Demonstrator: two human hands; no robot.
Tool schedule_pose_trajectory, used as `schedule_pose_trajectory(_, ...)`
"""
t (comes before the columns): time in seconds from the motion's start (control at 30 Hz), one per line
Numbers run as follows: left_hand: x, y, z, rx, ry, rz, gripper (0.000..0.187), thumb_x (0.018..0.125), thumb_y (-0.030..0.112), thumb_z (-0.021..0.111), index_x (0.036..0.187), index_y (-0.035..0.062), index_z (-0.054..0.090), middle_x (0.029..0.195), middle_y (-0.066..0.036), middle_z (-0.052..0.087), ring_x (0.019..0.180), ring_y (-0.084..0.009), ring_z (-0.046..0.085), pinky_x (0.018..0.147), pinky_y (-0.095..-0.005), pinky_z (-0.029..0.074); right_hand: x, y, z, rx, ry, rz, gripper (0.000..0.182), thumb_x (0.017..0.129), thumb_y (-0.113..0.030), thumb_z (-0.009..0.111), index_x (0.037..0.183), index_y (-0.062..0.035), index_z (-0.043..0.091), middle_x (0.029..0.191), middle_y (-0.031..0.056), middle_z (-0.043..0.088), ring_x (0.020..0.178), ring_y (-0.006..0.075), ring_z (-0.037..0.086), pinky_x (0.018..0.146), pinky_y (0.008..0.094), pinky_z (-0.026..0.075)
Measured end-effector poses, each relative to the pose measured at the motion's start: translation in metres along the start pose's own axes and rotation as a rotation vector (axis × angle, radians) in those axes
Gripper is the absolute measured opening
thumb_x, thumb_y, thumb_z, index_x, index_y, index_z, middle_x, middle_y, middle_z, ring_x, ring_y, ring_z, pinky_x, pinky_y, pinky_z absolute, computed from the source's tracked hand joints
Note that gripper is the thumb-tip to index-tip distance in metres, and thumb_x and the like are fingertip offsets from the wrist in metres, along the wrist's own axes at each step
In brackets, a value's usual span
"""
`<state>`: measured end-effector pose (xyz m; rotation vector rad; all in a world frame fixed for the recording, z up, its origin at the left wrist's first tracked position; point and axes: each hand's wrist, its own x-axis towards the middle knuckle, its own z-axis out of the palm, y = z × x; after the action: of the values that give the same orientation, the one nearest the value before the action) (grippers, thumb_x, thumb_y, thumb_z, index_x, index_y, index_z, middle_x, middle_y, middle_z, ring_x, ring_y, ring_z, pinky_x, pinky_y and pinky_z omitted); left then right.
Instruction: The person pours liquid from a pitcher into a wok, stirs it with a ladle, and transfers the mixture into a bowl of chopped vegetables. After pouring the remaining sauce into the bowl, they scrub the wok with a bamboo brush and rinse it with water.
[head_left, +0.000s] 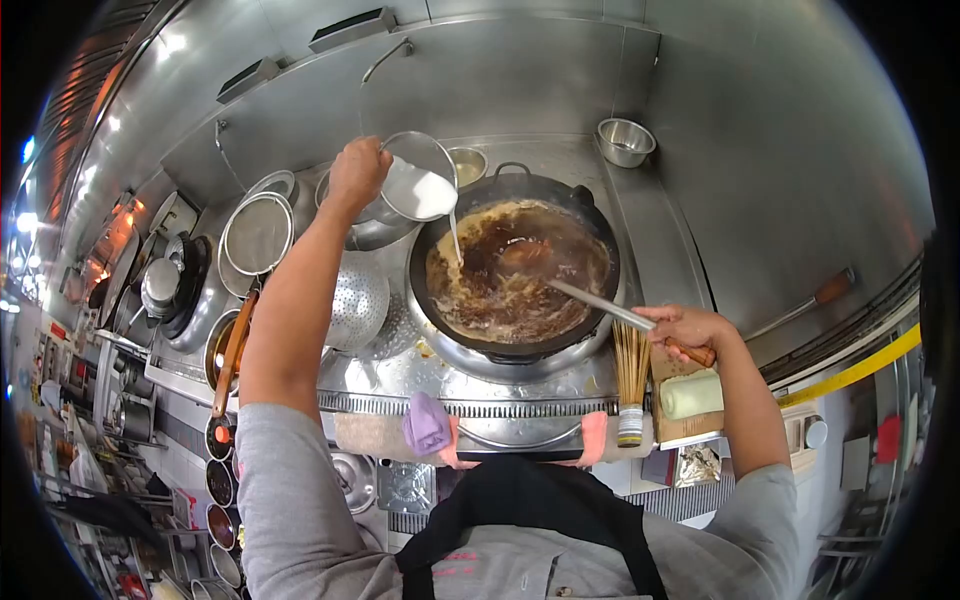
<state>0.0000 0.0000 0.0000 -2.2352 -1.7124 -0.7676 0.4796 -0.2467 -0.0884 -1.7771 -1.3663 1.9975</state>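
My left hand (pixel 358 178) grips the rim of a tilted metal bowl (pixel 428 146) above the left side of a large black wok (pixel 512 349). White liquid (pixel 425 193) runs from the bowl in a thin stream into the wok. Brown, foamy liquid (pixel 500 310) fills the wok and swirls. Closed round a wooden grip, my right hand (pixel 690 328) holds a long-handled ladle (pixel 605 306). The ladle's head is hidden under the liquid.
A perforated strainer (pixel 356 300) and a mesh sieve (pixel 258 233) stand left of the wok. A bundle of bamboo sticks (pixel 630 370) lies near my right hand. A small steel bowl (pixel 626 142) sits back right. A purple cloth (pixel 427 424) hangs at the front edge.
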Motion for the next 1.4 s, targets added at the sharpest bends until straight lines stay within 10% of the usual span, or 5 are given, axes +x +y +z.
schedule_pose_trajectory(1.4,-0.010,-0.014,0.010,-0.022,0.007,0.069,0.023,0.088,0.021,0.058,0.086,-0.0008,0.063,0.097,-0.023,0.065,0.092,-0.0428,0.063,0.080,-0.0515,0.050,-0.015,-0.009,0.025,0.057,0.029,-0.044,0.060,0.096,-0.006,0.051,0.152,-0.0113,0.033,0.076,0.0036,0.054,0.047,0.0090,0.050,0.040,0.0239,0.043)
